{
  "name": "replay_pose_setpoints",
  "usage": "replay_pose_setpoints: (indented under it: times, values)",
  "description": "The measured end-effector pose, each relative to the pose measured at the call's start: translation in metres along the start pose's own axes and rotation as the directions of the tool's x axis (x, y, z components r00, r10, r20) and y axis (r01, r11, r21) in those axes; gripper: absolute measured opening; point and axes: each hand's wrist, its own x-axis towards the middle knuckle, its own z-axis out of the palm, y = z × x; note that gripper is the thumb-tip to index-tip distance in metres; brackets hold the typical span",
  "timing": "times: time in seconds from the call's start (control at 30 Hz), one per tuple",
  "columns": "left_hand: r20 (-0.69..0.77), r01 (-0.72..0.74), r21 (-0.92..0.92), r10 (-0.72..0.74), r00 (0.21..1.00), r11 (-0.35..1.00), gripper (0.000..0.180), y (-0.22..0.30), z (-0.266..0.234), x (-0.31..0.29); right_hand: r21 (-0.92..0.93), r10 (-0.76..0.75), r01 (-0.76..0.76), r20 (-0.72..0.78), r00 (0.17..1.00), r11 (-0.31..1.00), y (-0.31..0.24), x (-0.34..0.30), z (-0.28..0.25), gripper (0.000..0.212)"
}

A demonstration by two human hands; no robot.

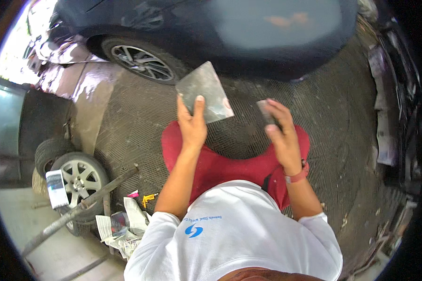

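My left hand grips a flat, roughly square grey board by its near edge, the thumb lying on its smeared upper face. To the right and apart from the board, my right hand is closed on a small flat grey scraper, partly hidden by the fingers. Both hands are raised above my knees. Ahead stands a dark car with a dull, pale grey patch on its body panel.
The car's wheel is beyond the board. At left lie loose wheels, a metal bar, crumpled newspaper and a yellow air gun. Dark car parts line the right side. The floor is ridged.
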Motion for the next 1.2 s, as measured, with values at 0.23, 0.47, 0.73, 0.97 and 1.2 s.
replay_pose_setpoints:
  times: [0.23, 0.47, 0.73, 0.97, 1.2]
  values:
    - [0.099, -0.098, 0.040, 0.094, 0.991, 0.994, 0.036, 0.012, 0.006, 0.003, -0.652, -0.139, 0.236, 0.198, 0.970, 0.720, -0.039, 0.012, 0.013, 0.037]
    - [0.032, -0.006, -0.122, 0.010, 0.999, 0.993, 0.035, 0.006, 0.003, 0.000, -0.588, -0.093, 0.263, 0.304, 0.948, 0.765, -0.040, 0.010, 0.024, 0.036]
    - [0.118, 0.364, -0.557, -0.362, 0.925, 0.747, 0.038, -0.005, 0.012, -0.003, 0.080, -0.141, 0.125, 0.244, 0.960, 0.989, -0.032, 0.008, 0.034, 0.040]
    - [0.027, 0.220, -0.459, -0.234, 0.972, 0.861, 0.039, -0.010, 0.008, -0.004, -0.680, -0.131, 0.231, 0.197, 0.972, 0.696, -0.035, 0.018, 0.010, 0.038]
    - [-0.011, -0.095, -0.016, 0.095, 0.995, 0.995, 0.042, 0.000, 0.005, -0.005, -0.638, -0.126, 0.270, 0.261, 0.957, 0.721, -0.043, 0.016, 0.015, 0.039]
